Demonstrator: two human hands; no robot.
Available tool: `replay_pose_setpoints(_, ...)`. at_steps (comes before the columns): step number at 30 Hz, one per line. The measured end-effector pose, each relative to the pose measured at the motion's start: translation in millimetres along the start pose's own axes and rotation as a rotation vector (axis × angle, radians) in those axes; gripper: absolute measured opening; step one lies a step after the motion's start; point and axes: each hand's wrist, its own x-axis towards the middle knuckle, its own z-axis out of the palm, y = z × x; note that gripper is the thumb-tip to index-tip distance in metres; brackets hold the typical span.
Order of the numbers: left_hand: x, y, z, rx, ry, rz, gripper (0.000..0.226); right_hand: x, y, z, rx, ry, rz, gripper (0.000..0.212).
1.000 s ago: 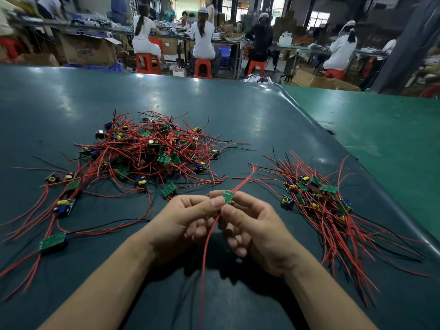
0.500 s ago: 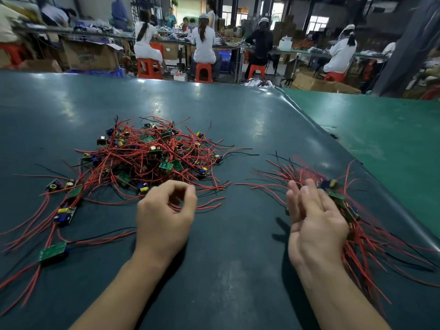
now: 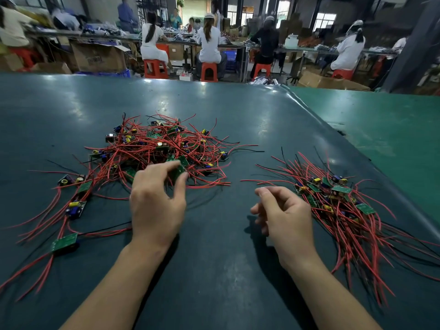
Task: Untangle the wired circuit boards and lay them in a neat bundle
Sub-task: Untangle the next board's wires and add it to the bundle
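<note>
The tangled heap of small green circuit boards with red wires (image 3: 164, 148) lay left of centre on the dark green table mat (image 3: 238, 120). The left hand (image 3: 156, 201) pinched one green board (image 3: 177, 171) at its near edge. The right hand (image 3: 284, 217) hovered with fingers loosely curled, holding nothing, just beside the combed bundle of wired boards (image 3: 340, 206) on the right.

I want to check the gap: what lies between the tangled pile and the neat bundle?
In the head view, only the right hand hangs there, above bare green mat, between pile and bundle.
</note>
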Motion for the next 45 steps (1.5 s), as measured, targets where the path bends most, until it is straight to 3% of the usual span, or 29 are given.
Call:
replay_pose_setpoints(2, -0.8, 5.0, -0.2, -0.172, 0.131, 0.003, 0.021, -1.7, 2.6, 2.0, -0.058, -0.034, -0.055, 0.019)
replay_pose_setpoints(4, 2.2, 5.7, 3.0, -0.405, 0.178, -0.199, 0.023, -1.5, 4.6, 2.3, -0.090, -0.053, -0.080, 0.019)
replay_pose_setpoints(7, 9.4, 6.9, 7.9, -0.813, 0.127, -0.529, 0.025, -1.4, 4.7, 1.6, -0.131, -0.101, -0.104, 0.015)
replay_pose_setpoints(10, 6.6, 14.1, 13.5, -1.017, 0.009, -0.646, 0.018, -9.5, 5.4, 8.6, -0.125, -0.238, -0.155, 0.006)
replay_pose_setpoints(14, -12.3, 28.1, 18.3, -0.995, -0.170, -0.545, 0.009, -17.8, 6.5, 18.9, -0.112, -0.432, -0.196, 0.028)
replay_pose_setpoints(18, -18.2, 33.5, 20.0, -0.851, -0.270, -0.409, 0.019, -12.1, 3.1, 18.0, -0.111, -0.293, -0.246, 0.013)
replay_pose_setpoints(23, -14.5, 29.8, 21.5, -0.931, -0.288, -0.563, 0.014, -6.6, -3.8, 18.8, 0.148, -0.209, -0.024, 0.008)
replay_pose_setpoints(28, -10.9, 33.5, 21.5, -1.382, -0.429, -0.877, 0.020, 1.5, -6.9, 14.9, 0.369, -0.121, 0.141, 0.013)
replay_pose_setpoints(33, -12.1, 36.2, 25.3, -1.358, -0.505, -0.866, 0.035, 4.4, -2.0, 14.9, 0.403, -0.112, 0.230, 0.006)
replay_pose_setpoints(39, -13.6, 35.1, 28.0, -1.300, -0.499, -0.786, 0.030, 5.1, 1.7, 16.1, 0.332, -0.148, 0.202, 0.006)
replay_pose_setpoints(45, -7.1, 33.6, 27.7, -1.319, -0.461, -0.845, 0.030, 24.7, -9.4, 14.5, 0.277, -0.315, 0.392, 0.005)
